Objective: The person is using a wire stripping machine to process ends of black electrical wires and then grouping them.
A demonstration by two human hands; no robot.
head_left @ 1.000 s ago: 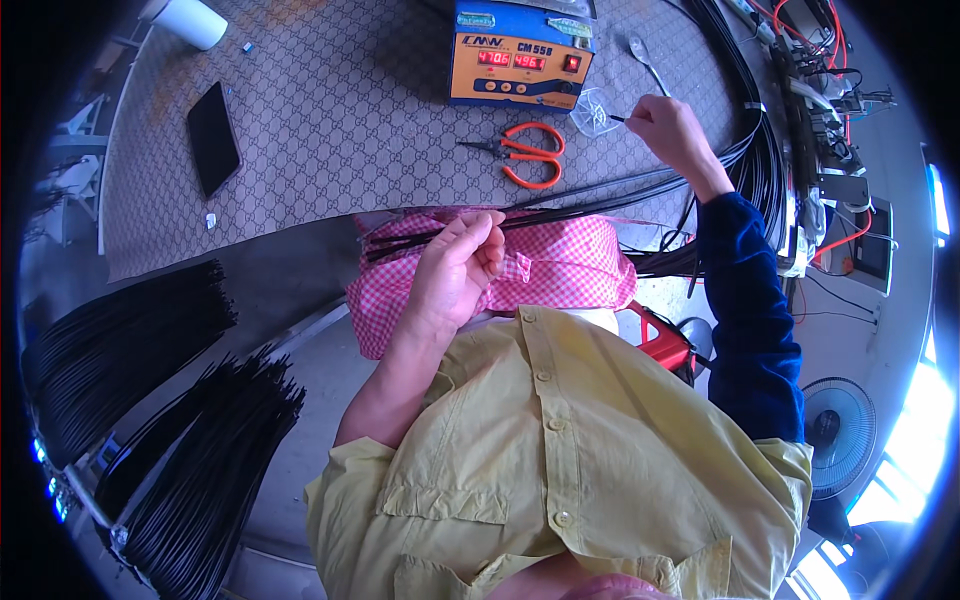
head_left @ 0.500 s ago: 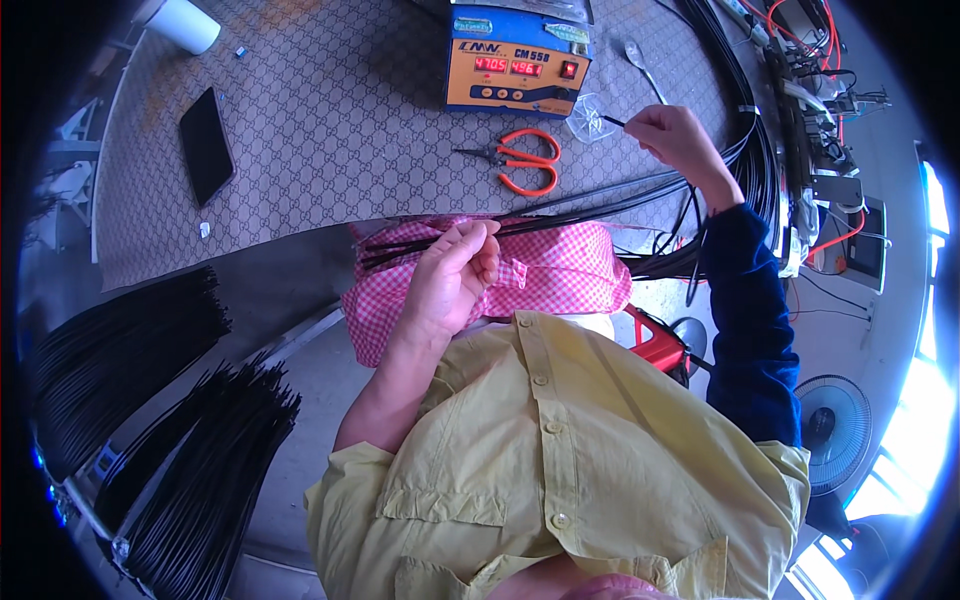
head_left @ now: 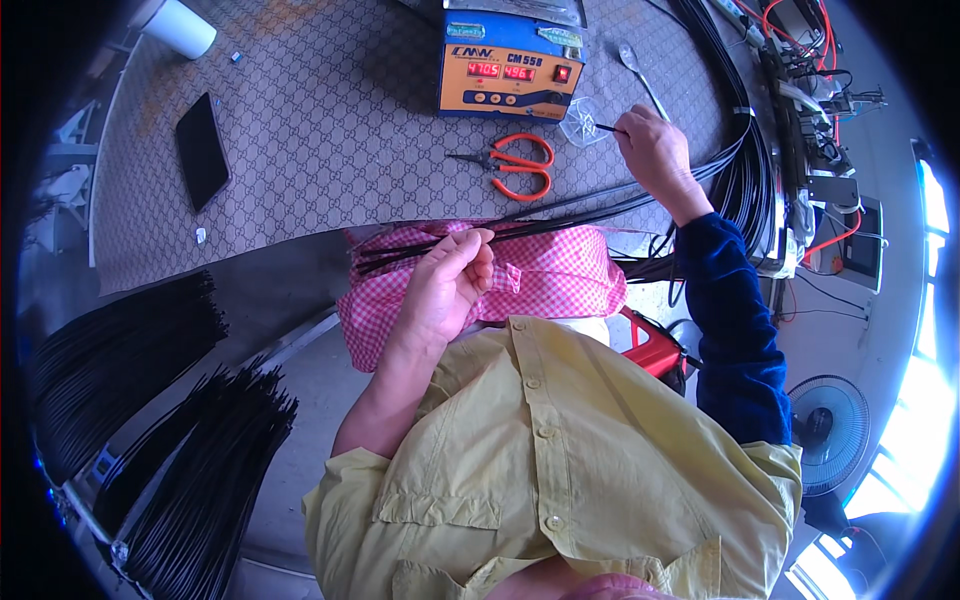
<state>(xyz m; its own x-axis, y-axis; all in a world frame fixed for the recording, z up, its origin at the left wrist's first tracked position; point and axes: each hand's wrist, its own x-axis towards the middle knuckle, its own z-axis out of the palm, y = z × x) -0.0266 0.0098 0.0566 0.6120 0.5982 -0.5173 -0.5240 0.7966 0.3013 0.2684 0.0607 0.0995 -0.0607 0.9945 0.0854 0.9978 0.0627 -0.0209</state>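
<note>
My right hand (head_left: 655, 150) is closed on a thin black piece that looks like a black cable (head_left: 605, 128). Its tip reaches over a small clear dish (head_left: 583, 124) on the table; whether it touches the dish, I cannot tell. My left hand (head_left: 448, 282) is pinched at the table's front edge, above my lap. Several black cables (head_left: 575, 212) run from the right to its fingertips and emerge on the other side, so it seems to hold them; the fingers hide the grip itself. Pliers-like cutters with orange handles (head_left: 522, 167) lie between the hands and a blue and orange box with a red display (head_left: 503, 82).
A spoon (head_left: 641, 78) lies beyond the dish. A phone (head_left: 203, 152) and a white cup (head_left: 180, 27) are on the left of the patterned table (head_left: 330, 130). Black cable bundles (head_left: 215, 460) hang at the lower left. A checked pink cloth (head_left: 560, 265) covers my lap.
My right hand has moved a little left and turned, bringing the black tip farther over the clear dish. My left hand has kept its pinch at the cables. The view has shifted slightly.
</note>
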